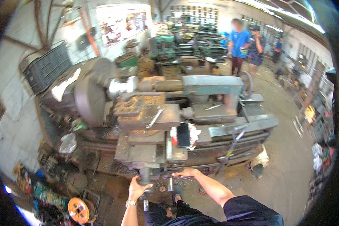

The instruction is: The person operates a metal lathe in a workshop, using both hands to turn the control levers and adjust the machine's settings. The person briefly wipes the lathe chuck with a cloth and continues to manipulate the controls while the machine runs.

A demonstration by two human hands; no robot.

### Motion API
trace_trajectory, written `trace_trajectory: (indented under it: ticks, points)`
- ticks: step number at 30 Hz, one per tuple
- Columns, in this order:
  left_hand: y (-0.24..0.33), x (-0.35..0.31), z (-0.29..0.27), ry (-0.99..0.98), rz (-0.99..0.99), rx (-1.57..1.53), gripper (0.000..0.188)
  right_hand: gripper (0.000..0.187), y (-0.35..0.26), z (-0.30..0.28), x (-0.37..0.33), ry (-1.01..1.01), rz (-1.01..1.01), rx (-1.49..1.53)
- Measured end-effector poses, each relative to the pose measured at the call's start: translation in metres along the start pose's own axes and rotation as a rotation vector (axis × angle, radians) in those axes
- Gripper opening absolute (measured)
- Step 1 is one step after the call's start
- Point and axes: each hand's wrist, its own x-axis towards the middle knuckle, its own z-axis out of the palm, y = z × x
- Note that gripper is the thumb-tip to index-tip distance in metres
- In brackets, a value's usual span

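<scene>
Below the carriage [141, 150] of a large, worn metal lathe, my left hand [136, 189] is at a grey handwheel [144, 174], its fingers against the rim and its thumb spread to the right. My right hand [185, 173] reaches in from the right, fingers stretched toward the carriage front, beside a short shiny handle [171, 184]. Whether its fingertips touch a control is too blurred to tell. A shiny workpiece [122, 87] sits at the chuck [89, 94]. On the carriage lie a wrench [154, 118] and a dark phone [183, 135] on a pale cloth.
The tailstock [213, 86] with its wheel [246, 86] stands at the right. A long lever [231, 148] slants across the lathe's front. An orange spool [81, 210] is at the lower left. Beyond the lathe stand people, one in a blue shirt [239, 39], near other machines [164, 49].
</scene>
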Motion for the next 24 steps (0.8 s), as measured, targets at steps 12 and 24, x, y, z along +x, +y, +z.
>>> trace_trajectory:
  ticks: [12, 24]
  points:
    - [-0.004, 0.001, 0.0, 0.025, 0.01, -0.014, 0.098, 0.109, 0.022, 0.016, 0.026, 0.083, -0.062, 0.063]
    - [-0.003, 0.002, -0.001, 0.011, 0.006, -0.04, 0.095, 0.11, 0.032, 0.023, 0.039, 0.127, -0.083, 0.112]
